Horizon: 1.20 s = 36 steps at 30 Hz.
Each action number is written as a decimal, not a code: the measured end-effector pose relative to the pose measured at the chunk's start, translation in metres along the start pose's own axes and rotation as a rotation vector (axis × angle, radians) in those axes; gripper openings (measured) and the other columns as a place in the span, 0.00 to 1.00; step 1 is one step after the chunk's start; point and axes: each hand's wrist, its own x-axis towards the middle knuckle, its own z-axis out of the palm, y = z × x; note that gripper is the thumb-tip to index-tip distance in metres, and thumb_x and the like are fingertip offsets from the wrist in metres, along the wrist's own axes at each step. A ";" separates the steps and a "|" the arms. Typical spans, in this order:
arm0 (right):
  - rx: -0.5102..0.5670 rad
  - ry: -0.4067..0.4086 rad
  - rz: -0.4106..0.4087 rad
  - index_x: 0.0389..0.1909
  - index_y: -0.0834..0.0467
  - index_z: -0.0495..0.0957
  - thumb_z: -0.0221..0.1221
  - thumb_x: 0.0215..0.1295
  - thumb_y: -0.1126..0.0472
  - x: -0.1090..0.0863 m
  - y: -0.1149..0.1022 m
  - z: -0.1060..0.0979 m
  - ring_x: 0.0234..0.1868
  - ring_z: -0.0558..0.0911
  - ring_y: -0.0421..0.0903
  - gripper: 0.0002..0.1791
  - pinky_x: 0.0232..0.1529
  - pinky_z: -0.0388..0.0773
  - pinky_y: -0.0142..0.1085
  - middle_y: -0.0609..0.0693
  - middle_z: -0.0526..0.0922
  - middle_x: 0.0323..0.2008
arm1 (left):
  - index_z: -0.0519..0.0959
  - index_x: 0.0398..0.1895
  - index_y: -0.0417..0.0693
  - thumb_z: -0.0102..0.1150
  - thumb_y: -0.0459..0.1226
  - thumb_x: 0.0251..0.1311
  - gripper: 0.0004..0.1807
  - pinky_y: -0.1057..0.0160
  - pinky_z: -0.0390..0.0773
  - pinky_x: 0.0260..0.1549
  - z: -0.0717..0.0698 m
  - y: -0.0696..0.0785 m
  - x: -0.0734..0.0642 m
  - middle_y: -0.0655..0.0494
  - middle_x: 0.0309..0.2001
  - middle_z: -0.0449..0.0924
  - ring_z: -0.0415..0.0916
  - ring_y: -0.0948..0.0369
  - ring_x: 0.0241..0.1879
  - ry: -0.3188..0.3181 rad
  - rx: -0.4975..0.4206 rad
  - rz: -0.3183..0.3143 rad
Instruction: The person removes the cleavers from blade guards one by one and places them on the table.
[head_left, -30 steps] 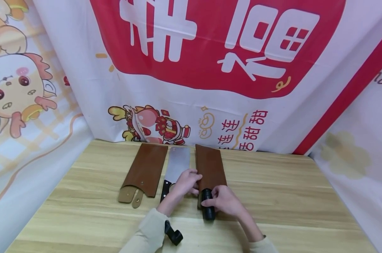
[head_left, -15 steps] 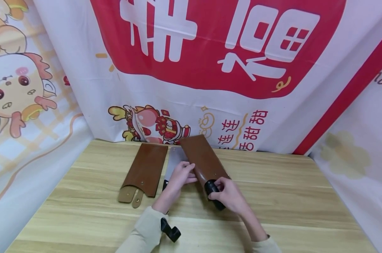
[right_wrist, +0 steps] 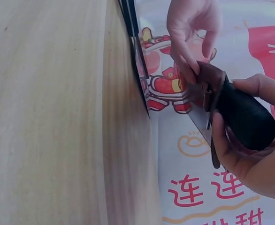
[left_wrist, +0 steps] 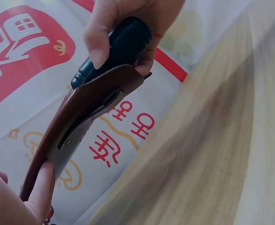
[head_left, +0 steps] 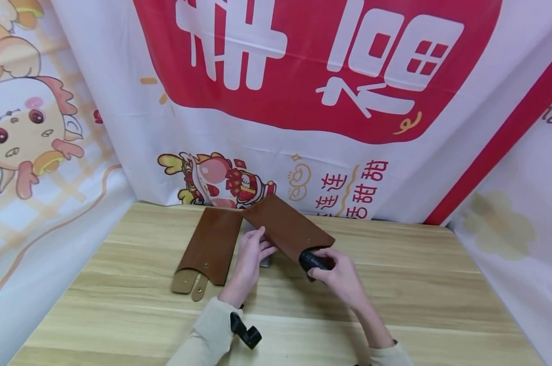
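Observation:
A brown leather knife sheath [head_left: 287, 226] is lifted off the table at a slant, with a black knife handle [head_left: 313, 262] sticking out of its notched end. My right hand [head_left: 342, 277] grips that handle between thumb and fingers. At the sheath's left edge, my left hand [head_left: 250, 256] pinches the leather, fingers reaching underneath. The left wrist view shows the sheath's strap [left_wrist: 88, 117] hanging on its underside. The knife's blade is mostly hidden inside the sheath. A cleaver blade [head_left: 265, 262] lies on the table, largely covered by my left hand and the lifted sheath.
A second brown sheath [head_left: 212, 244] lies flat to the left, its tan flap and strap toward me. The wooden table [head_left: 418, 295] ends at a printed white and red cloth [head_left: 280, 117] at the back. A black wrist mount [head_left: 245, 330] sits on my left sleeve.
The sheath with the knife has come up off the table and turned, its far end swinging left over the cleaver. Both hands have moved along with it.

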 end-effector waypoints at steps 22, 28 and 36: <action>0.633 0.270 0.200 0.53 0.68 0.79 0.68 0.62 0.74 0.008 -0.005 -0.019 0.48 0.83 0.43 0.19 0.50 0.83 0.33 0.52 0.83 0.47 | 0.63 0.64 0.36 0.50 0.34 0.79 0.18 0.52 0.85 0.47 0.008 0.000 -0.011 0.35 0.60 0.75 0.83 0.48 0.51 0.067 -0.286 0.040; 1.013 0.234 0.295 0.62 0.70 0.68 0.55 0.71 0.78 0.009 -0.005 -0.030 0.49 0.87 0.46 0.20 0.59 0.79 0.38 0.62 0.74 0.60 | 0.61 0.64 0.36 0.48 0.32 0.79 0.17 0.51 0.85 0.49 0.016 -0.001 -0.021 0.37 0.55 0.74 0.84 0.50 0.45 0.064 -0.344 0.058; 1.391 0.118 0.381 0.81 0.68 0.41 0.47 0.80 0.71 0.005 -0.002 -0.035 0.55 0.84 0.54 0.36 0.68 0.69 0.37 0.72 0.72 0.64 | 0.61 0.64 0.35 0.47 0.32 0.80 0.16 0.47 0.82 0.53 0.027 -0.005 -0.030 0.38 0.58 0.73 0.81 0.48 0.53 0.081 -0.355 0.052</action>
